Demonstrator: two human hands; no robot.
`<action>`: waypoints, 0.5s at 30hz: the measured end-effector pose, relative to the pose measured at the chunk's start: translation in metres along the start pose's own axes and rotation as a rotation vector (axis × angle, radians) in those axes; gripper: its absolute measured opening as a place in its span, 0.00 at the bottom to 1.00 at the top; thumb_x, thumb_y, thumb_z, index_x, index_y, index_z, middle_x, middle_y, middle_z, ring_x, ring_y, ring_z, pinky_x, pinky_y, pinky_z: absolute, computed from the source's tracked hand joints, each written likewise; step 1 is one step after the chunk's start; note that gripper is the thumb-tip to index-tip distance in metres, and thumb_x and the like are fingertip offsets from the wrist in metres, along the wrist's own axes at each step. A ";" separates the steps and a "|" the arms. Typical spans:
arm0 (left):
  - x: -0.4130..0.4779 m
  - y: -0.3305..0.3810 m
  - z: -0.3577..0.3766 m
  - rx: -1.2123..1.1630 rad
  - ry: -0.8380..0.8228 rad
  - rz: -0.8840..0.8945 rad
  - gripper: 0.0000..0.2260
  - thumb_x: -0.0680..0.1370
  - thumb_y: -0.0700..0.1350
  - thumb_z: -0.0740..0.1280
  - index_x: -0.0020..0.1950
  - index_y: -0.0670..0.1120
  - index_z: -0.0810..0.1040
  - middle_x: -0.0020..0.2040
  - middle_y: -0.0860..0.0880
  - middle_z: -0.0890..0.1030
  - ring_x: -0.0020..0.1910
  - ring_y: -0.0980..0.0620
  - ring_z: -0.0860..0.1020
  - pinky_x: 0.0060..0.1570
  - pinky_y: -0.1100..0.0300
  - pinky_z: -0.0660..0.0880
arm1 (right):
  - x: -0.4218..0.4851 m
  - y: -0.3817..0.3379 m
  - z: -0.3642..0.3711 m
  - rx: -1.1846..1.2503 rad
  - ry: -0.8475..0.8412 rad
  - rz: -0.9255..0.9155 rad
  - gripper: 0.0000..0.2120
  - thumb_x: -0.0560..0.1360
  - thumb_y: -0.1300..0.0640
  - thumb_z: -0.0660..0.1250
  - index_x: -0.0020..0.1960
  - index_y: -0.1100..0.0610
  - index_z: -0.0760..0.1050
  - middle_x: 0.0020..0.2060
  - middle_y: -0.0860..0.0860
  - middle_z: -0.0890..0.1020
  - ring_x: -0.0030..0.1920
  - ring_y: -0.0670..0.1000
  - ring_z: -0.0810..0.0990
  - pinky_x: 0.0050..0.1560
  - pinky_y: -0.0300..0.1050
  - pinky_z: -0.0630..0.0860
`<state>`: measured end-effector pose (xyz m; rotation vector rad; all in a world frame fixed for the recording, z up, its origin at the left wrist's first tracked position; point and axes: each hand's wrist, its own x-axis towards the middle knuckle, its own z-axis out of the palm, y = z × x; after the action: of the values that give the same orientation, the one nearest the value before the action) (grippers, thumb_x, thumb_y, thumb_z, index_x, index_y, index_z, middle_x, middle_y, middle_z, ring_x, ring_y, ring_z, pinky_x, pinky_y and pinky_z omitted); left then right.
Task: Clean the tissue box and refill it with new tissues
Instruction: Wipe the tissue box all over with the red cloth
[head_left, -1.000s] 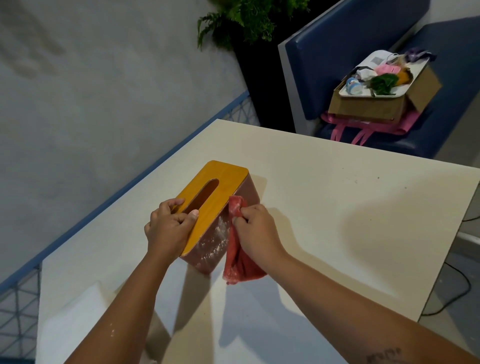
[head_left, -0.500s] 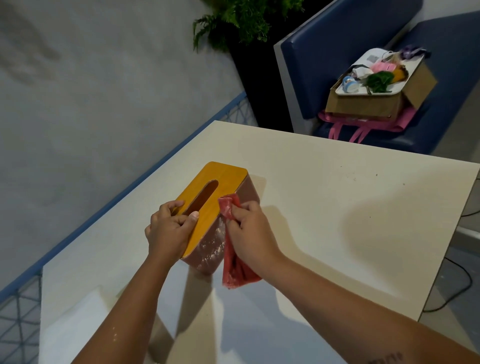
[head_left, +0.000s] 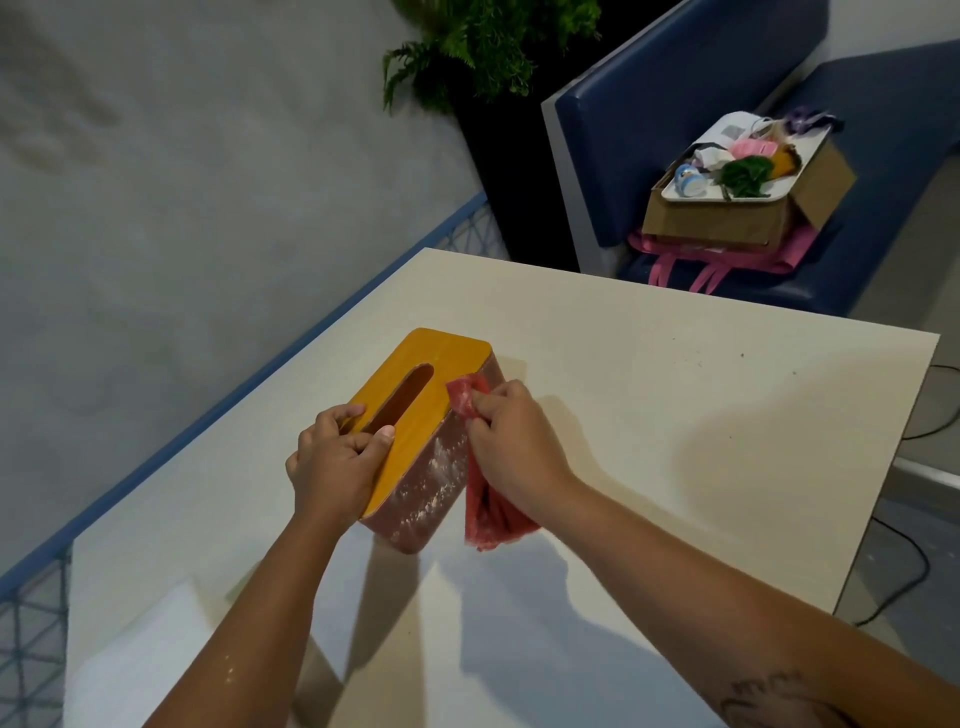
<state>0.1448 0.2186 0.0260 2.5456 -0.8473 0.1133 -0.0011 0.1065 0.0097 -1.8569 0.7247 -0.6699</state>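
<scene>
Head view: tissue box (head_left: 431, 483), orange slotted lid (head_left: 449, 358), on cream table (head_left: 675, 415) near the left edge. Gripped at near end by left hand (head_left: 335, 467), thumb on lid. Pinched in right hand (head_left: 511, 447), red cloth (head_left: 488, 512) touching the speckled (white-flecked) side.

A cream table (head_left: 701, 405) spreads under and around the left hand (head_left: 332, 467) and the right hand (head_left: 511, 447), and it carries soft shadows to the right of the right hand. To the left of the left hand rises a grey wall (head_left: 182, 182) with a blue strip (head_left: 208, 413) along its foot. Far beyond both hands a green fern (head_left: 483, 47) stands in a dark planter (head_left: 514, 208). Beyond the right hand, more to its right, is a blue padded bench (head_left: 675, 93). On its seat a cardboard box (head_left: 717, 223) lies on top of a pink bag (head_left: 680, 267). A black cable (head_left: 927, 566) lies on the grey floor (head_left: 904, 665), well to the right of the right hand.
</scene>
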 end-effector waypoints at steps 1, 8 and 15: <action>0.000 0.001 -0.001 0.006 -0.005 0.001 0.15 0.76 0.55 0.63 0.54 0.46 0.79 0.67 0.49 0.71 0.65 0.45 0.68 0.66 0.44 0.60 | -0.008 -0.002 0.006 0.000 -0.021 -0.024 0.14 0.79 0.56 0.58 0.60 0.52 0.77 0.50 0.50 0.70 0.49 0.54 0.75 0.52 0.46 0.72; 0.000 0.001 -0.001 -0.003 -0.014 0.012 0.16 0.76 0.56 0.63 0.54 0.46 0.79 0.67 0.50 0.71 0.65 0.46 0.68 0.66 0.43 0.60 | -0.029 0.004 0.027 0.110 0.021 -0.079 0.14 0.80 0.53 0.58 0.62 0.53 0.76 0.53 0.48 0.72 0.47 0.49 0.77 0.50 0.45 0.76; 0.001 0.000 0.001 0.002 -0.007 0.005 0.17 0.76 0.57 0.63 0.56 0.47 0.78 0.67 0.50 0.71 0.65 0.46 0.69 0.65 0.44 0.61 | 0.008 0.013 0.015 0.256 0.141 0.075 0.12 0.80 0.58 0.58 0.56 0.58 0.79 0.48 0.49 0.70 0.41 0.38 0.70 0.40 0.22 0.65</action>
<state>0.1456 0.2180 0.0255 2.5472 -0.8568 0.1065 0.0131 0.1052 -0.0066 -1.5534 0.7573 -0.8116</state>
